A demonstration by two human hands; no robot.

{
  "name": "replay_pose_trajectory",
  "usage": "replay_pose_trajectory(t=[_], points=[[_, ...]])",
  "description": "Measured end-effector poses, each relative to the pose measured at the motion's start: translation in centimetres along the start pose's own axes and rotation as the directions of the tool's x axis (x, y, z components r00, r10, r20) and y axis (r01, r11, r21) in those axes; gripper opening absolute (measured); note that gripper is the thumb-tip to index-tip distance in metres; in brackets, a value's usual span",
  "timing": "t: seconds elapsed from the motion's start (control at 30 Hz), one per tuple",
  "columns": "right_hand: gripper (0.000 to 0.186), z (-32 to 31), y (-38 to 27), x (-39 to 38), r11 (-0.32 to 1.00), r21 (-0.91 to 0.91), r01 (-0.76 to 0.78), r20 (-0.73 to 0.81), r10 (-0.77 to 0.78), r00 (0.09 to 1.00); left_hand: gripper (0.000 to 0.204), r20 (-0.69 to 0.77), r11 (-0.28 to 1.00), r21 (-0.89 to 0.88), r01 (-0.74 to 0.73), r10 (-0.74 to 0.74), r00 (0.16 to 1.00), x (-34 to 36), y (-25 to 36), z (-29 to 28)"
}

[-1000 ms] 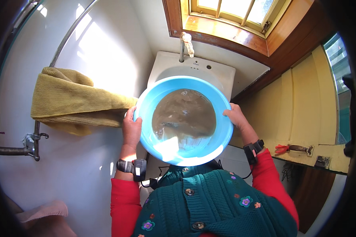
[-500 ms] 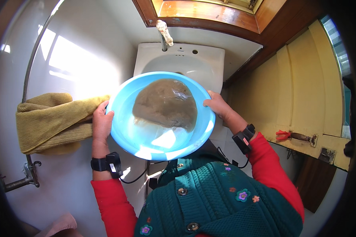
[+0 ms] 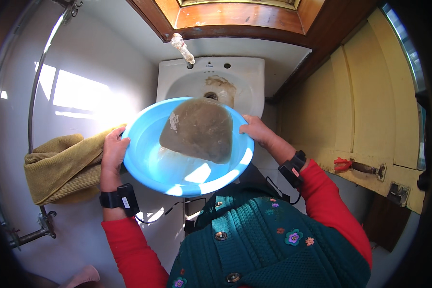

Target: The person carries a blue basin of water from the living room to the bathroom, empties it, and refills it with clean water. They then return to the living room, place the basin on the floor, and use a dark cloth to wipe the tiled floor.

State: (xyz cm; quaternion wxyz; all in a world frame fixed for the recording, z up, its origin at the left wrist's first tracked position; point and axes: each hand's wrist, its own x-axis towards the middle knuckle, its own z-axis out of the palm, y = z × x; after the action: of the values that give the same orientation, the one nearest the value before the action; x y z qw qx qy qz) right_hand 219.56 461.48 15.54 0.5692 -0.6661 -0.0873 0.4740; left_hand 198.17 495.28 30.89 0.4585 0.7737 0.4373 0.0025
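Observation:
Between my two hands I hold a light blue plastic basin (image 3: 149,168), tilted toward the sink, with murky brown water (image 3: 199,132) pooled at its far side. My left hand (image 3: 114,151) is closed on the basin's left rim, thumb on top. On the right rim my right hand (image 3: 260,130) grips in the same way; the fingers under the rim are hidden. Just beyond the basin is a white washbasin sink (image 3: 177,86). Brown water (image 3: 223,86) runs over its bowl beside the drain (image 3: 210,96).
A tap (image 3: 183,50) rises at the sink's back left. An olive ribbed cloth (image 3: 65,168) hangs on a wall pipe (image 3: 33,103) at the left. A yellow door (image 3: 360,105) with a handle (image 3: 365,166) stands at the right. A wooden window frame (image 3: 240,17) is above the sink.
Relative to the sink, the blue basin has shifted slightly nearer me and tilted more. Brown water now shows in the sink bowl. Both hands keep their hold.

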Motion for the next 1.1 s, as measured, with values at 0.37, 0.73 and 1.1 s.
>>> replay_pose_trajectory(t=[0.37,0.73,1.1], points=[[0.035,0.0,-0.2,0.7,1.000,0.031,-0.008,0.001,0.008,1.000,0.053,-0.061,0.988,0.137,0.070,-0.062,0.996,1.0,1.4,-0.3],[0.041,-0.7,-0.1,1.9,0.999,-0.025,-0.048,0.054,0.050,0.997,0.052,-0.067,0.991,0.110,0.073,-0.065,0.996,2.7,1.4,-0.8],[0.030,-1.7,0.6,3.0,0.975,0.132,-0.178,0.138,0.160,0.978,0.048,-0.047,0.990,-0.110,0.092,-0.098,0.994,5.1,4.1,-0.5]])
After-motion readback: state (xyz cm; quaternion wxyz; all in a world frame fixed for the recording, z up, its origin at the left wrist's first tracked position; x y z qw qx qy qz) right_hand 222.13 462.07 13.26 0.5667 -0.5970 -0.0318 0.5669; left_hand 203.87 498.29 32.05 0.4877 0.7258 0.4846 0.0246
